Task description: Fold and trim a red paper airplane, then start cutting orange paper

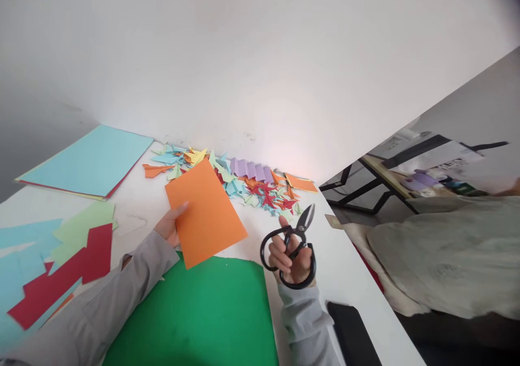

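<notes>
An orange sheet of paper is pinched along its left edge by my left hand, thumb on top, and held tilted above the table. To its right my right hand grips a pair of black-handled scissors, with fingers through the loops and the blades pointing up and away. The blades look closed together. Paper and scissors are apart. Beneath them lies a green mat on the white table.
A stack of large coloured sheets lies at the back left. Cut paper pieces overlap at the left. Folded paper shapes pile along the wall. A black flat object lies near the right edge, beyond which a person's clothing shows.
</notes>
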`<state>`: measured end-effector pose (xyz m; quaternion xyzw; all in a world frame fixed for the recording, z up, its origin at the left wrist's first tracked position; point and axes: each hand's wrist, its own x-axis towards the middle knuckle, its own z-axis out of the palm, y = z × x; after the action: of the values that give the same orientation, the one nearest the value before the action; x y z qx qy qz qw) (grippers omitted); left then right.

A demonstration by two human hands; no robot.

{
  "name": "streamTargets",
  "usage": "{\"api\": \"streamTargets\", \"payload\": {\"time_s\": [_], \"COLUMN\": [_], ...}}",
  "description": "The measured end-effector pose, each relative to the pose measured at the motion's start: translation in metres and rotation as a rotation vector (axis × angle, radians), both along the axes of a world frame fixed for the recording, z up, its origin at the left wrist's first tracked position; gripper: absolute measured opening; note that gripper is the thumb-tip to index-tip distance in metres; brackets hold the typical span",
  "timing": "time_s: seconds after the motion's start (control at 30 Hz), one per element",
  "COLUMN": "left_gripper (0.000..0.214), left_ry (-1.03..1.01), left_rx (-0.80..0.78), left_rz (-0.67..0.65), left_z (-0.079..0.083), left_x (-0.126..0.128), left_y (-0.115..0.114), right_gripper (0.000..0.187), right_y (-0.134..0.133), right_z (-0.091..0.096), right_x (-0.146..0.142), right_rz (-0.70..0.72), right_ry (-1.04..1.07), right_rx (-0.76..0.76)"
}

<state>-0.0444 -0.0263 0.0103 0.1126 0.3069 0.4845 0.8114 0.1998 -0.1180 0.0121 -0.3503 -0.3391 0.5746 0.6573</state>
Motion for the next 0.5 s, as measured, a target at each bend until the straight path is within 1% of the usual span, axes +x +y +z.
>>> {"api": "streamTargets", "payload": {"time_s": [0.07,0.1,0.17,0.27,0.37,0.43,0.5], "left_gripper": [0.054,0.057,0.06,0.06,0.058,0.058,0.057], "left_ry": [0.026,0.038,0.056,0.058,0.05,0.043,0.031], "left_rx": [0.038,0.052,0.068,0.076,0.083,0.089,0.092], "left_rz": [-0.037,-0.066,-0.09,-0.047,-0.033,-0.035,-0.034], "left_z": [-0.001,-0.002,-0.003,-0.002,0.0,0.0,0.001], "left_x": [-0.001,-0.002,-0.003,-0.004,-0.004,-0.004,-0.005], "left_y": [-0.001,-0.001,-0.001,0.0,0.0,-0.001,-0.001], "right_gripper": [0.054,0.056,0.057,0.06,0.065,0.066,0.068], "right_y": [0.01,0.015,0.019,0.015,0.008,0.005,0.002], "right_z": [-0.007,-0.012,-0.022,-0.035,-0.039,-0.035,-0.027], "right_x": [-0.018,-0.028,-0.05,-0.072,-0.075,-0.073,-0.071], "right_rz": [0.088,0.102,0.066,0.061,0.06,0.053,0.056], "right_ry": [-0.034,-0.042,-0.018,0.054,0.062,0.092,0.141], "right_rx": [0.002,-0.013,-0.037,-0.133,-0.197,-0.218,-0.233]}}
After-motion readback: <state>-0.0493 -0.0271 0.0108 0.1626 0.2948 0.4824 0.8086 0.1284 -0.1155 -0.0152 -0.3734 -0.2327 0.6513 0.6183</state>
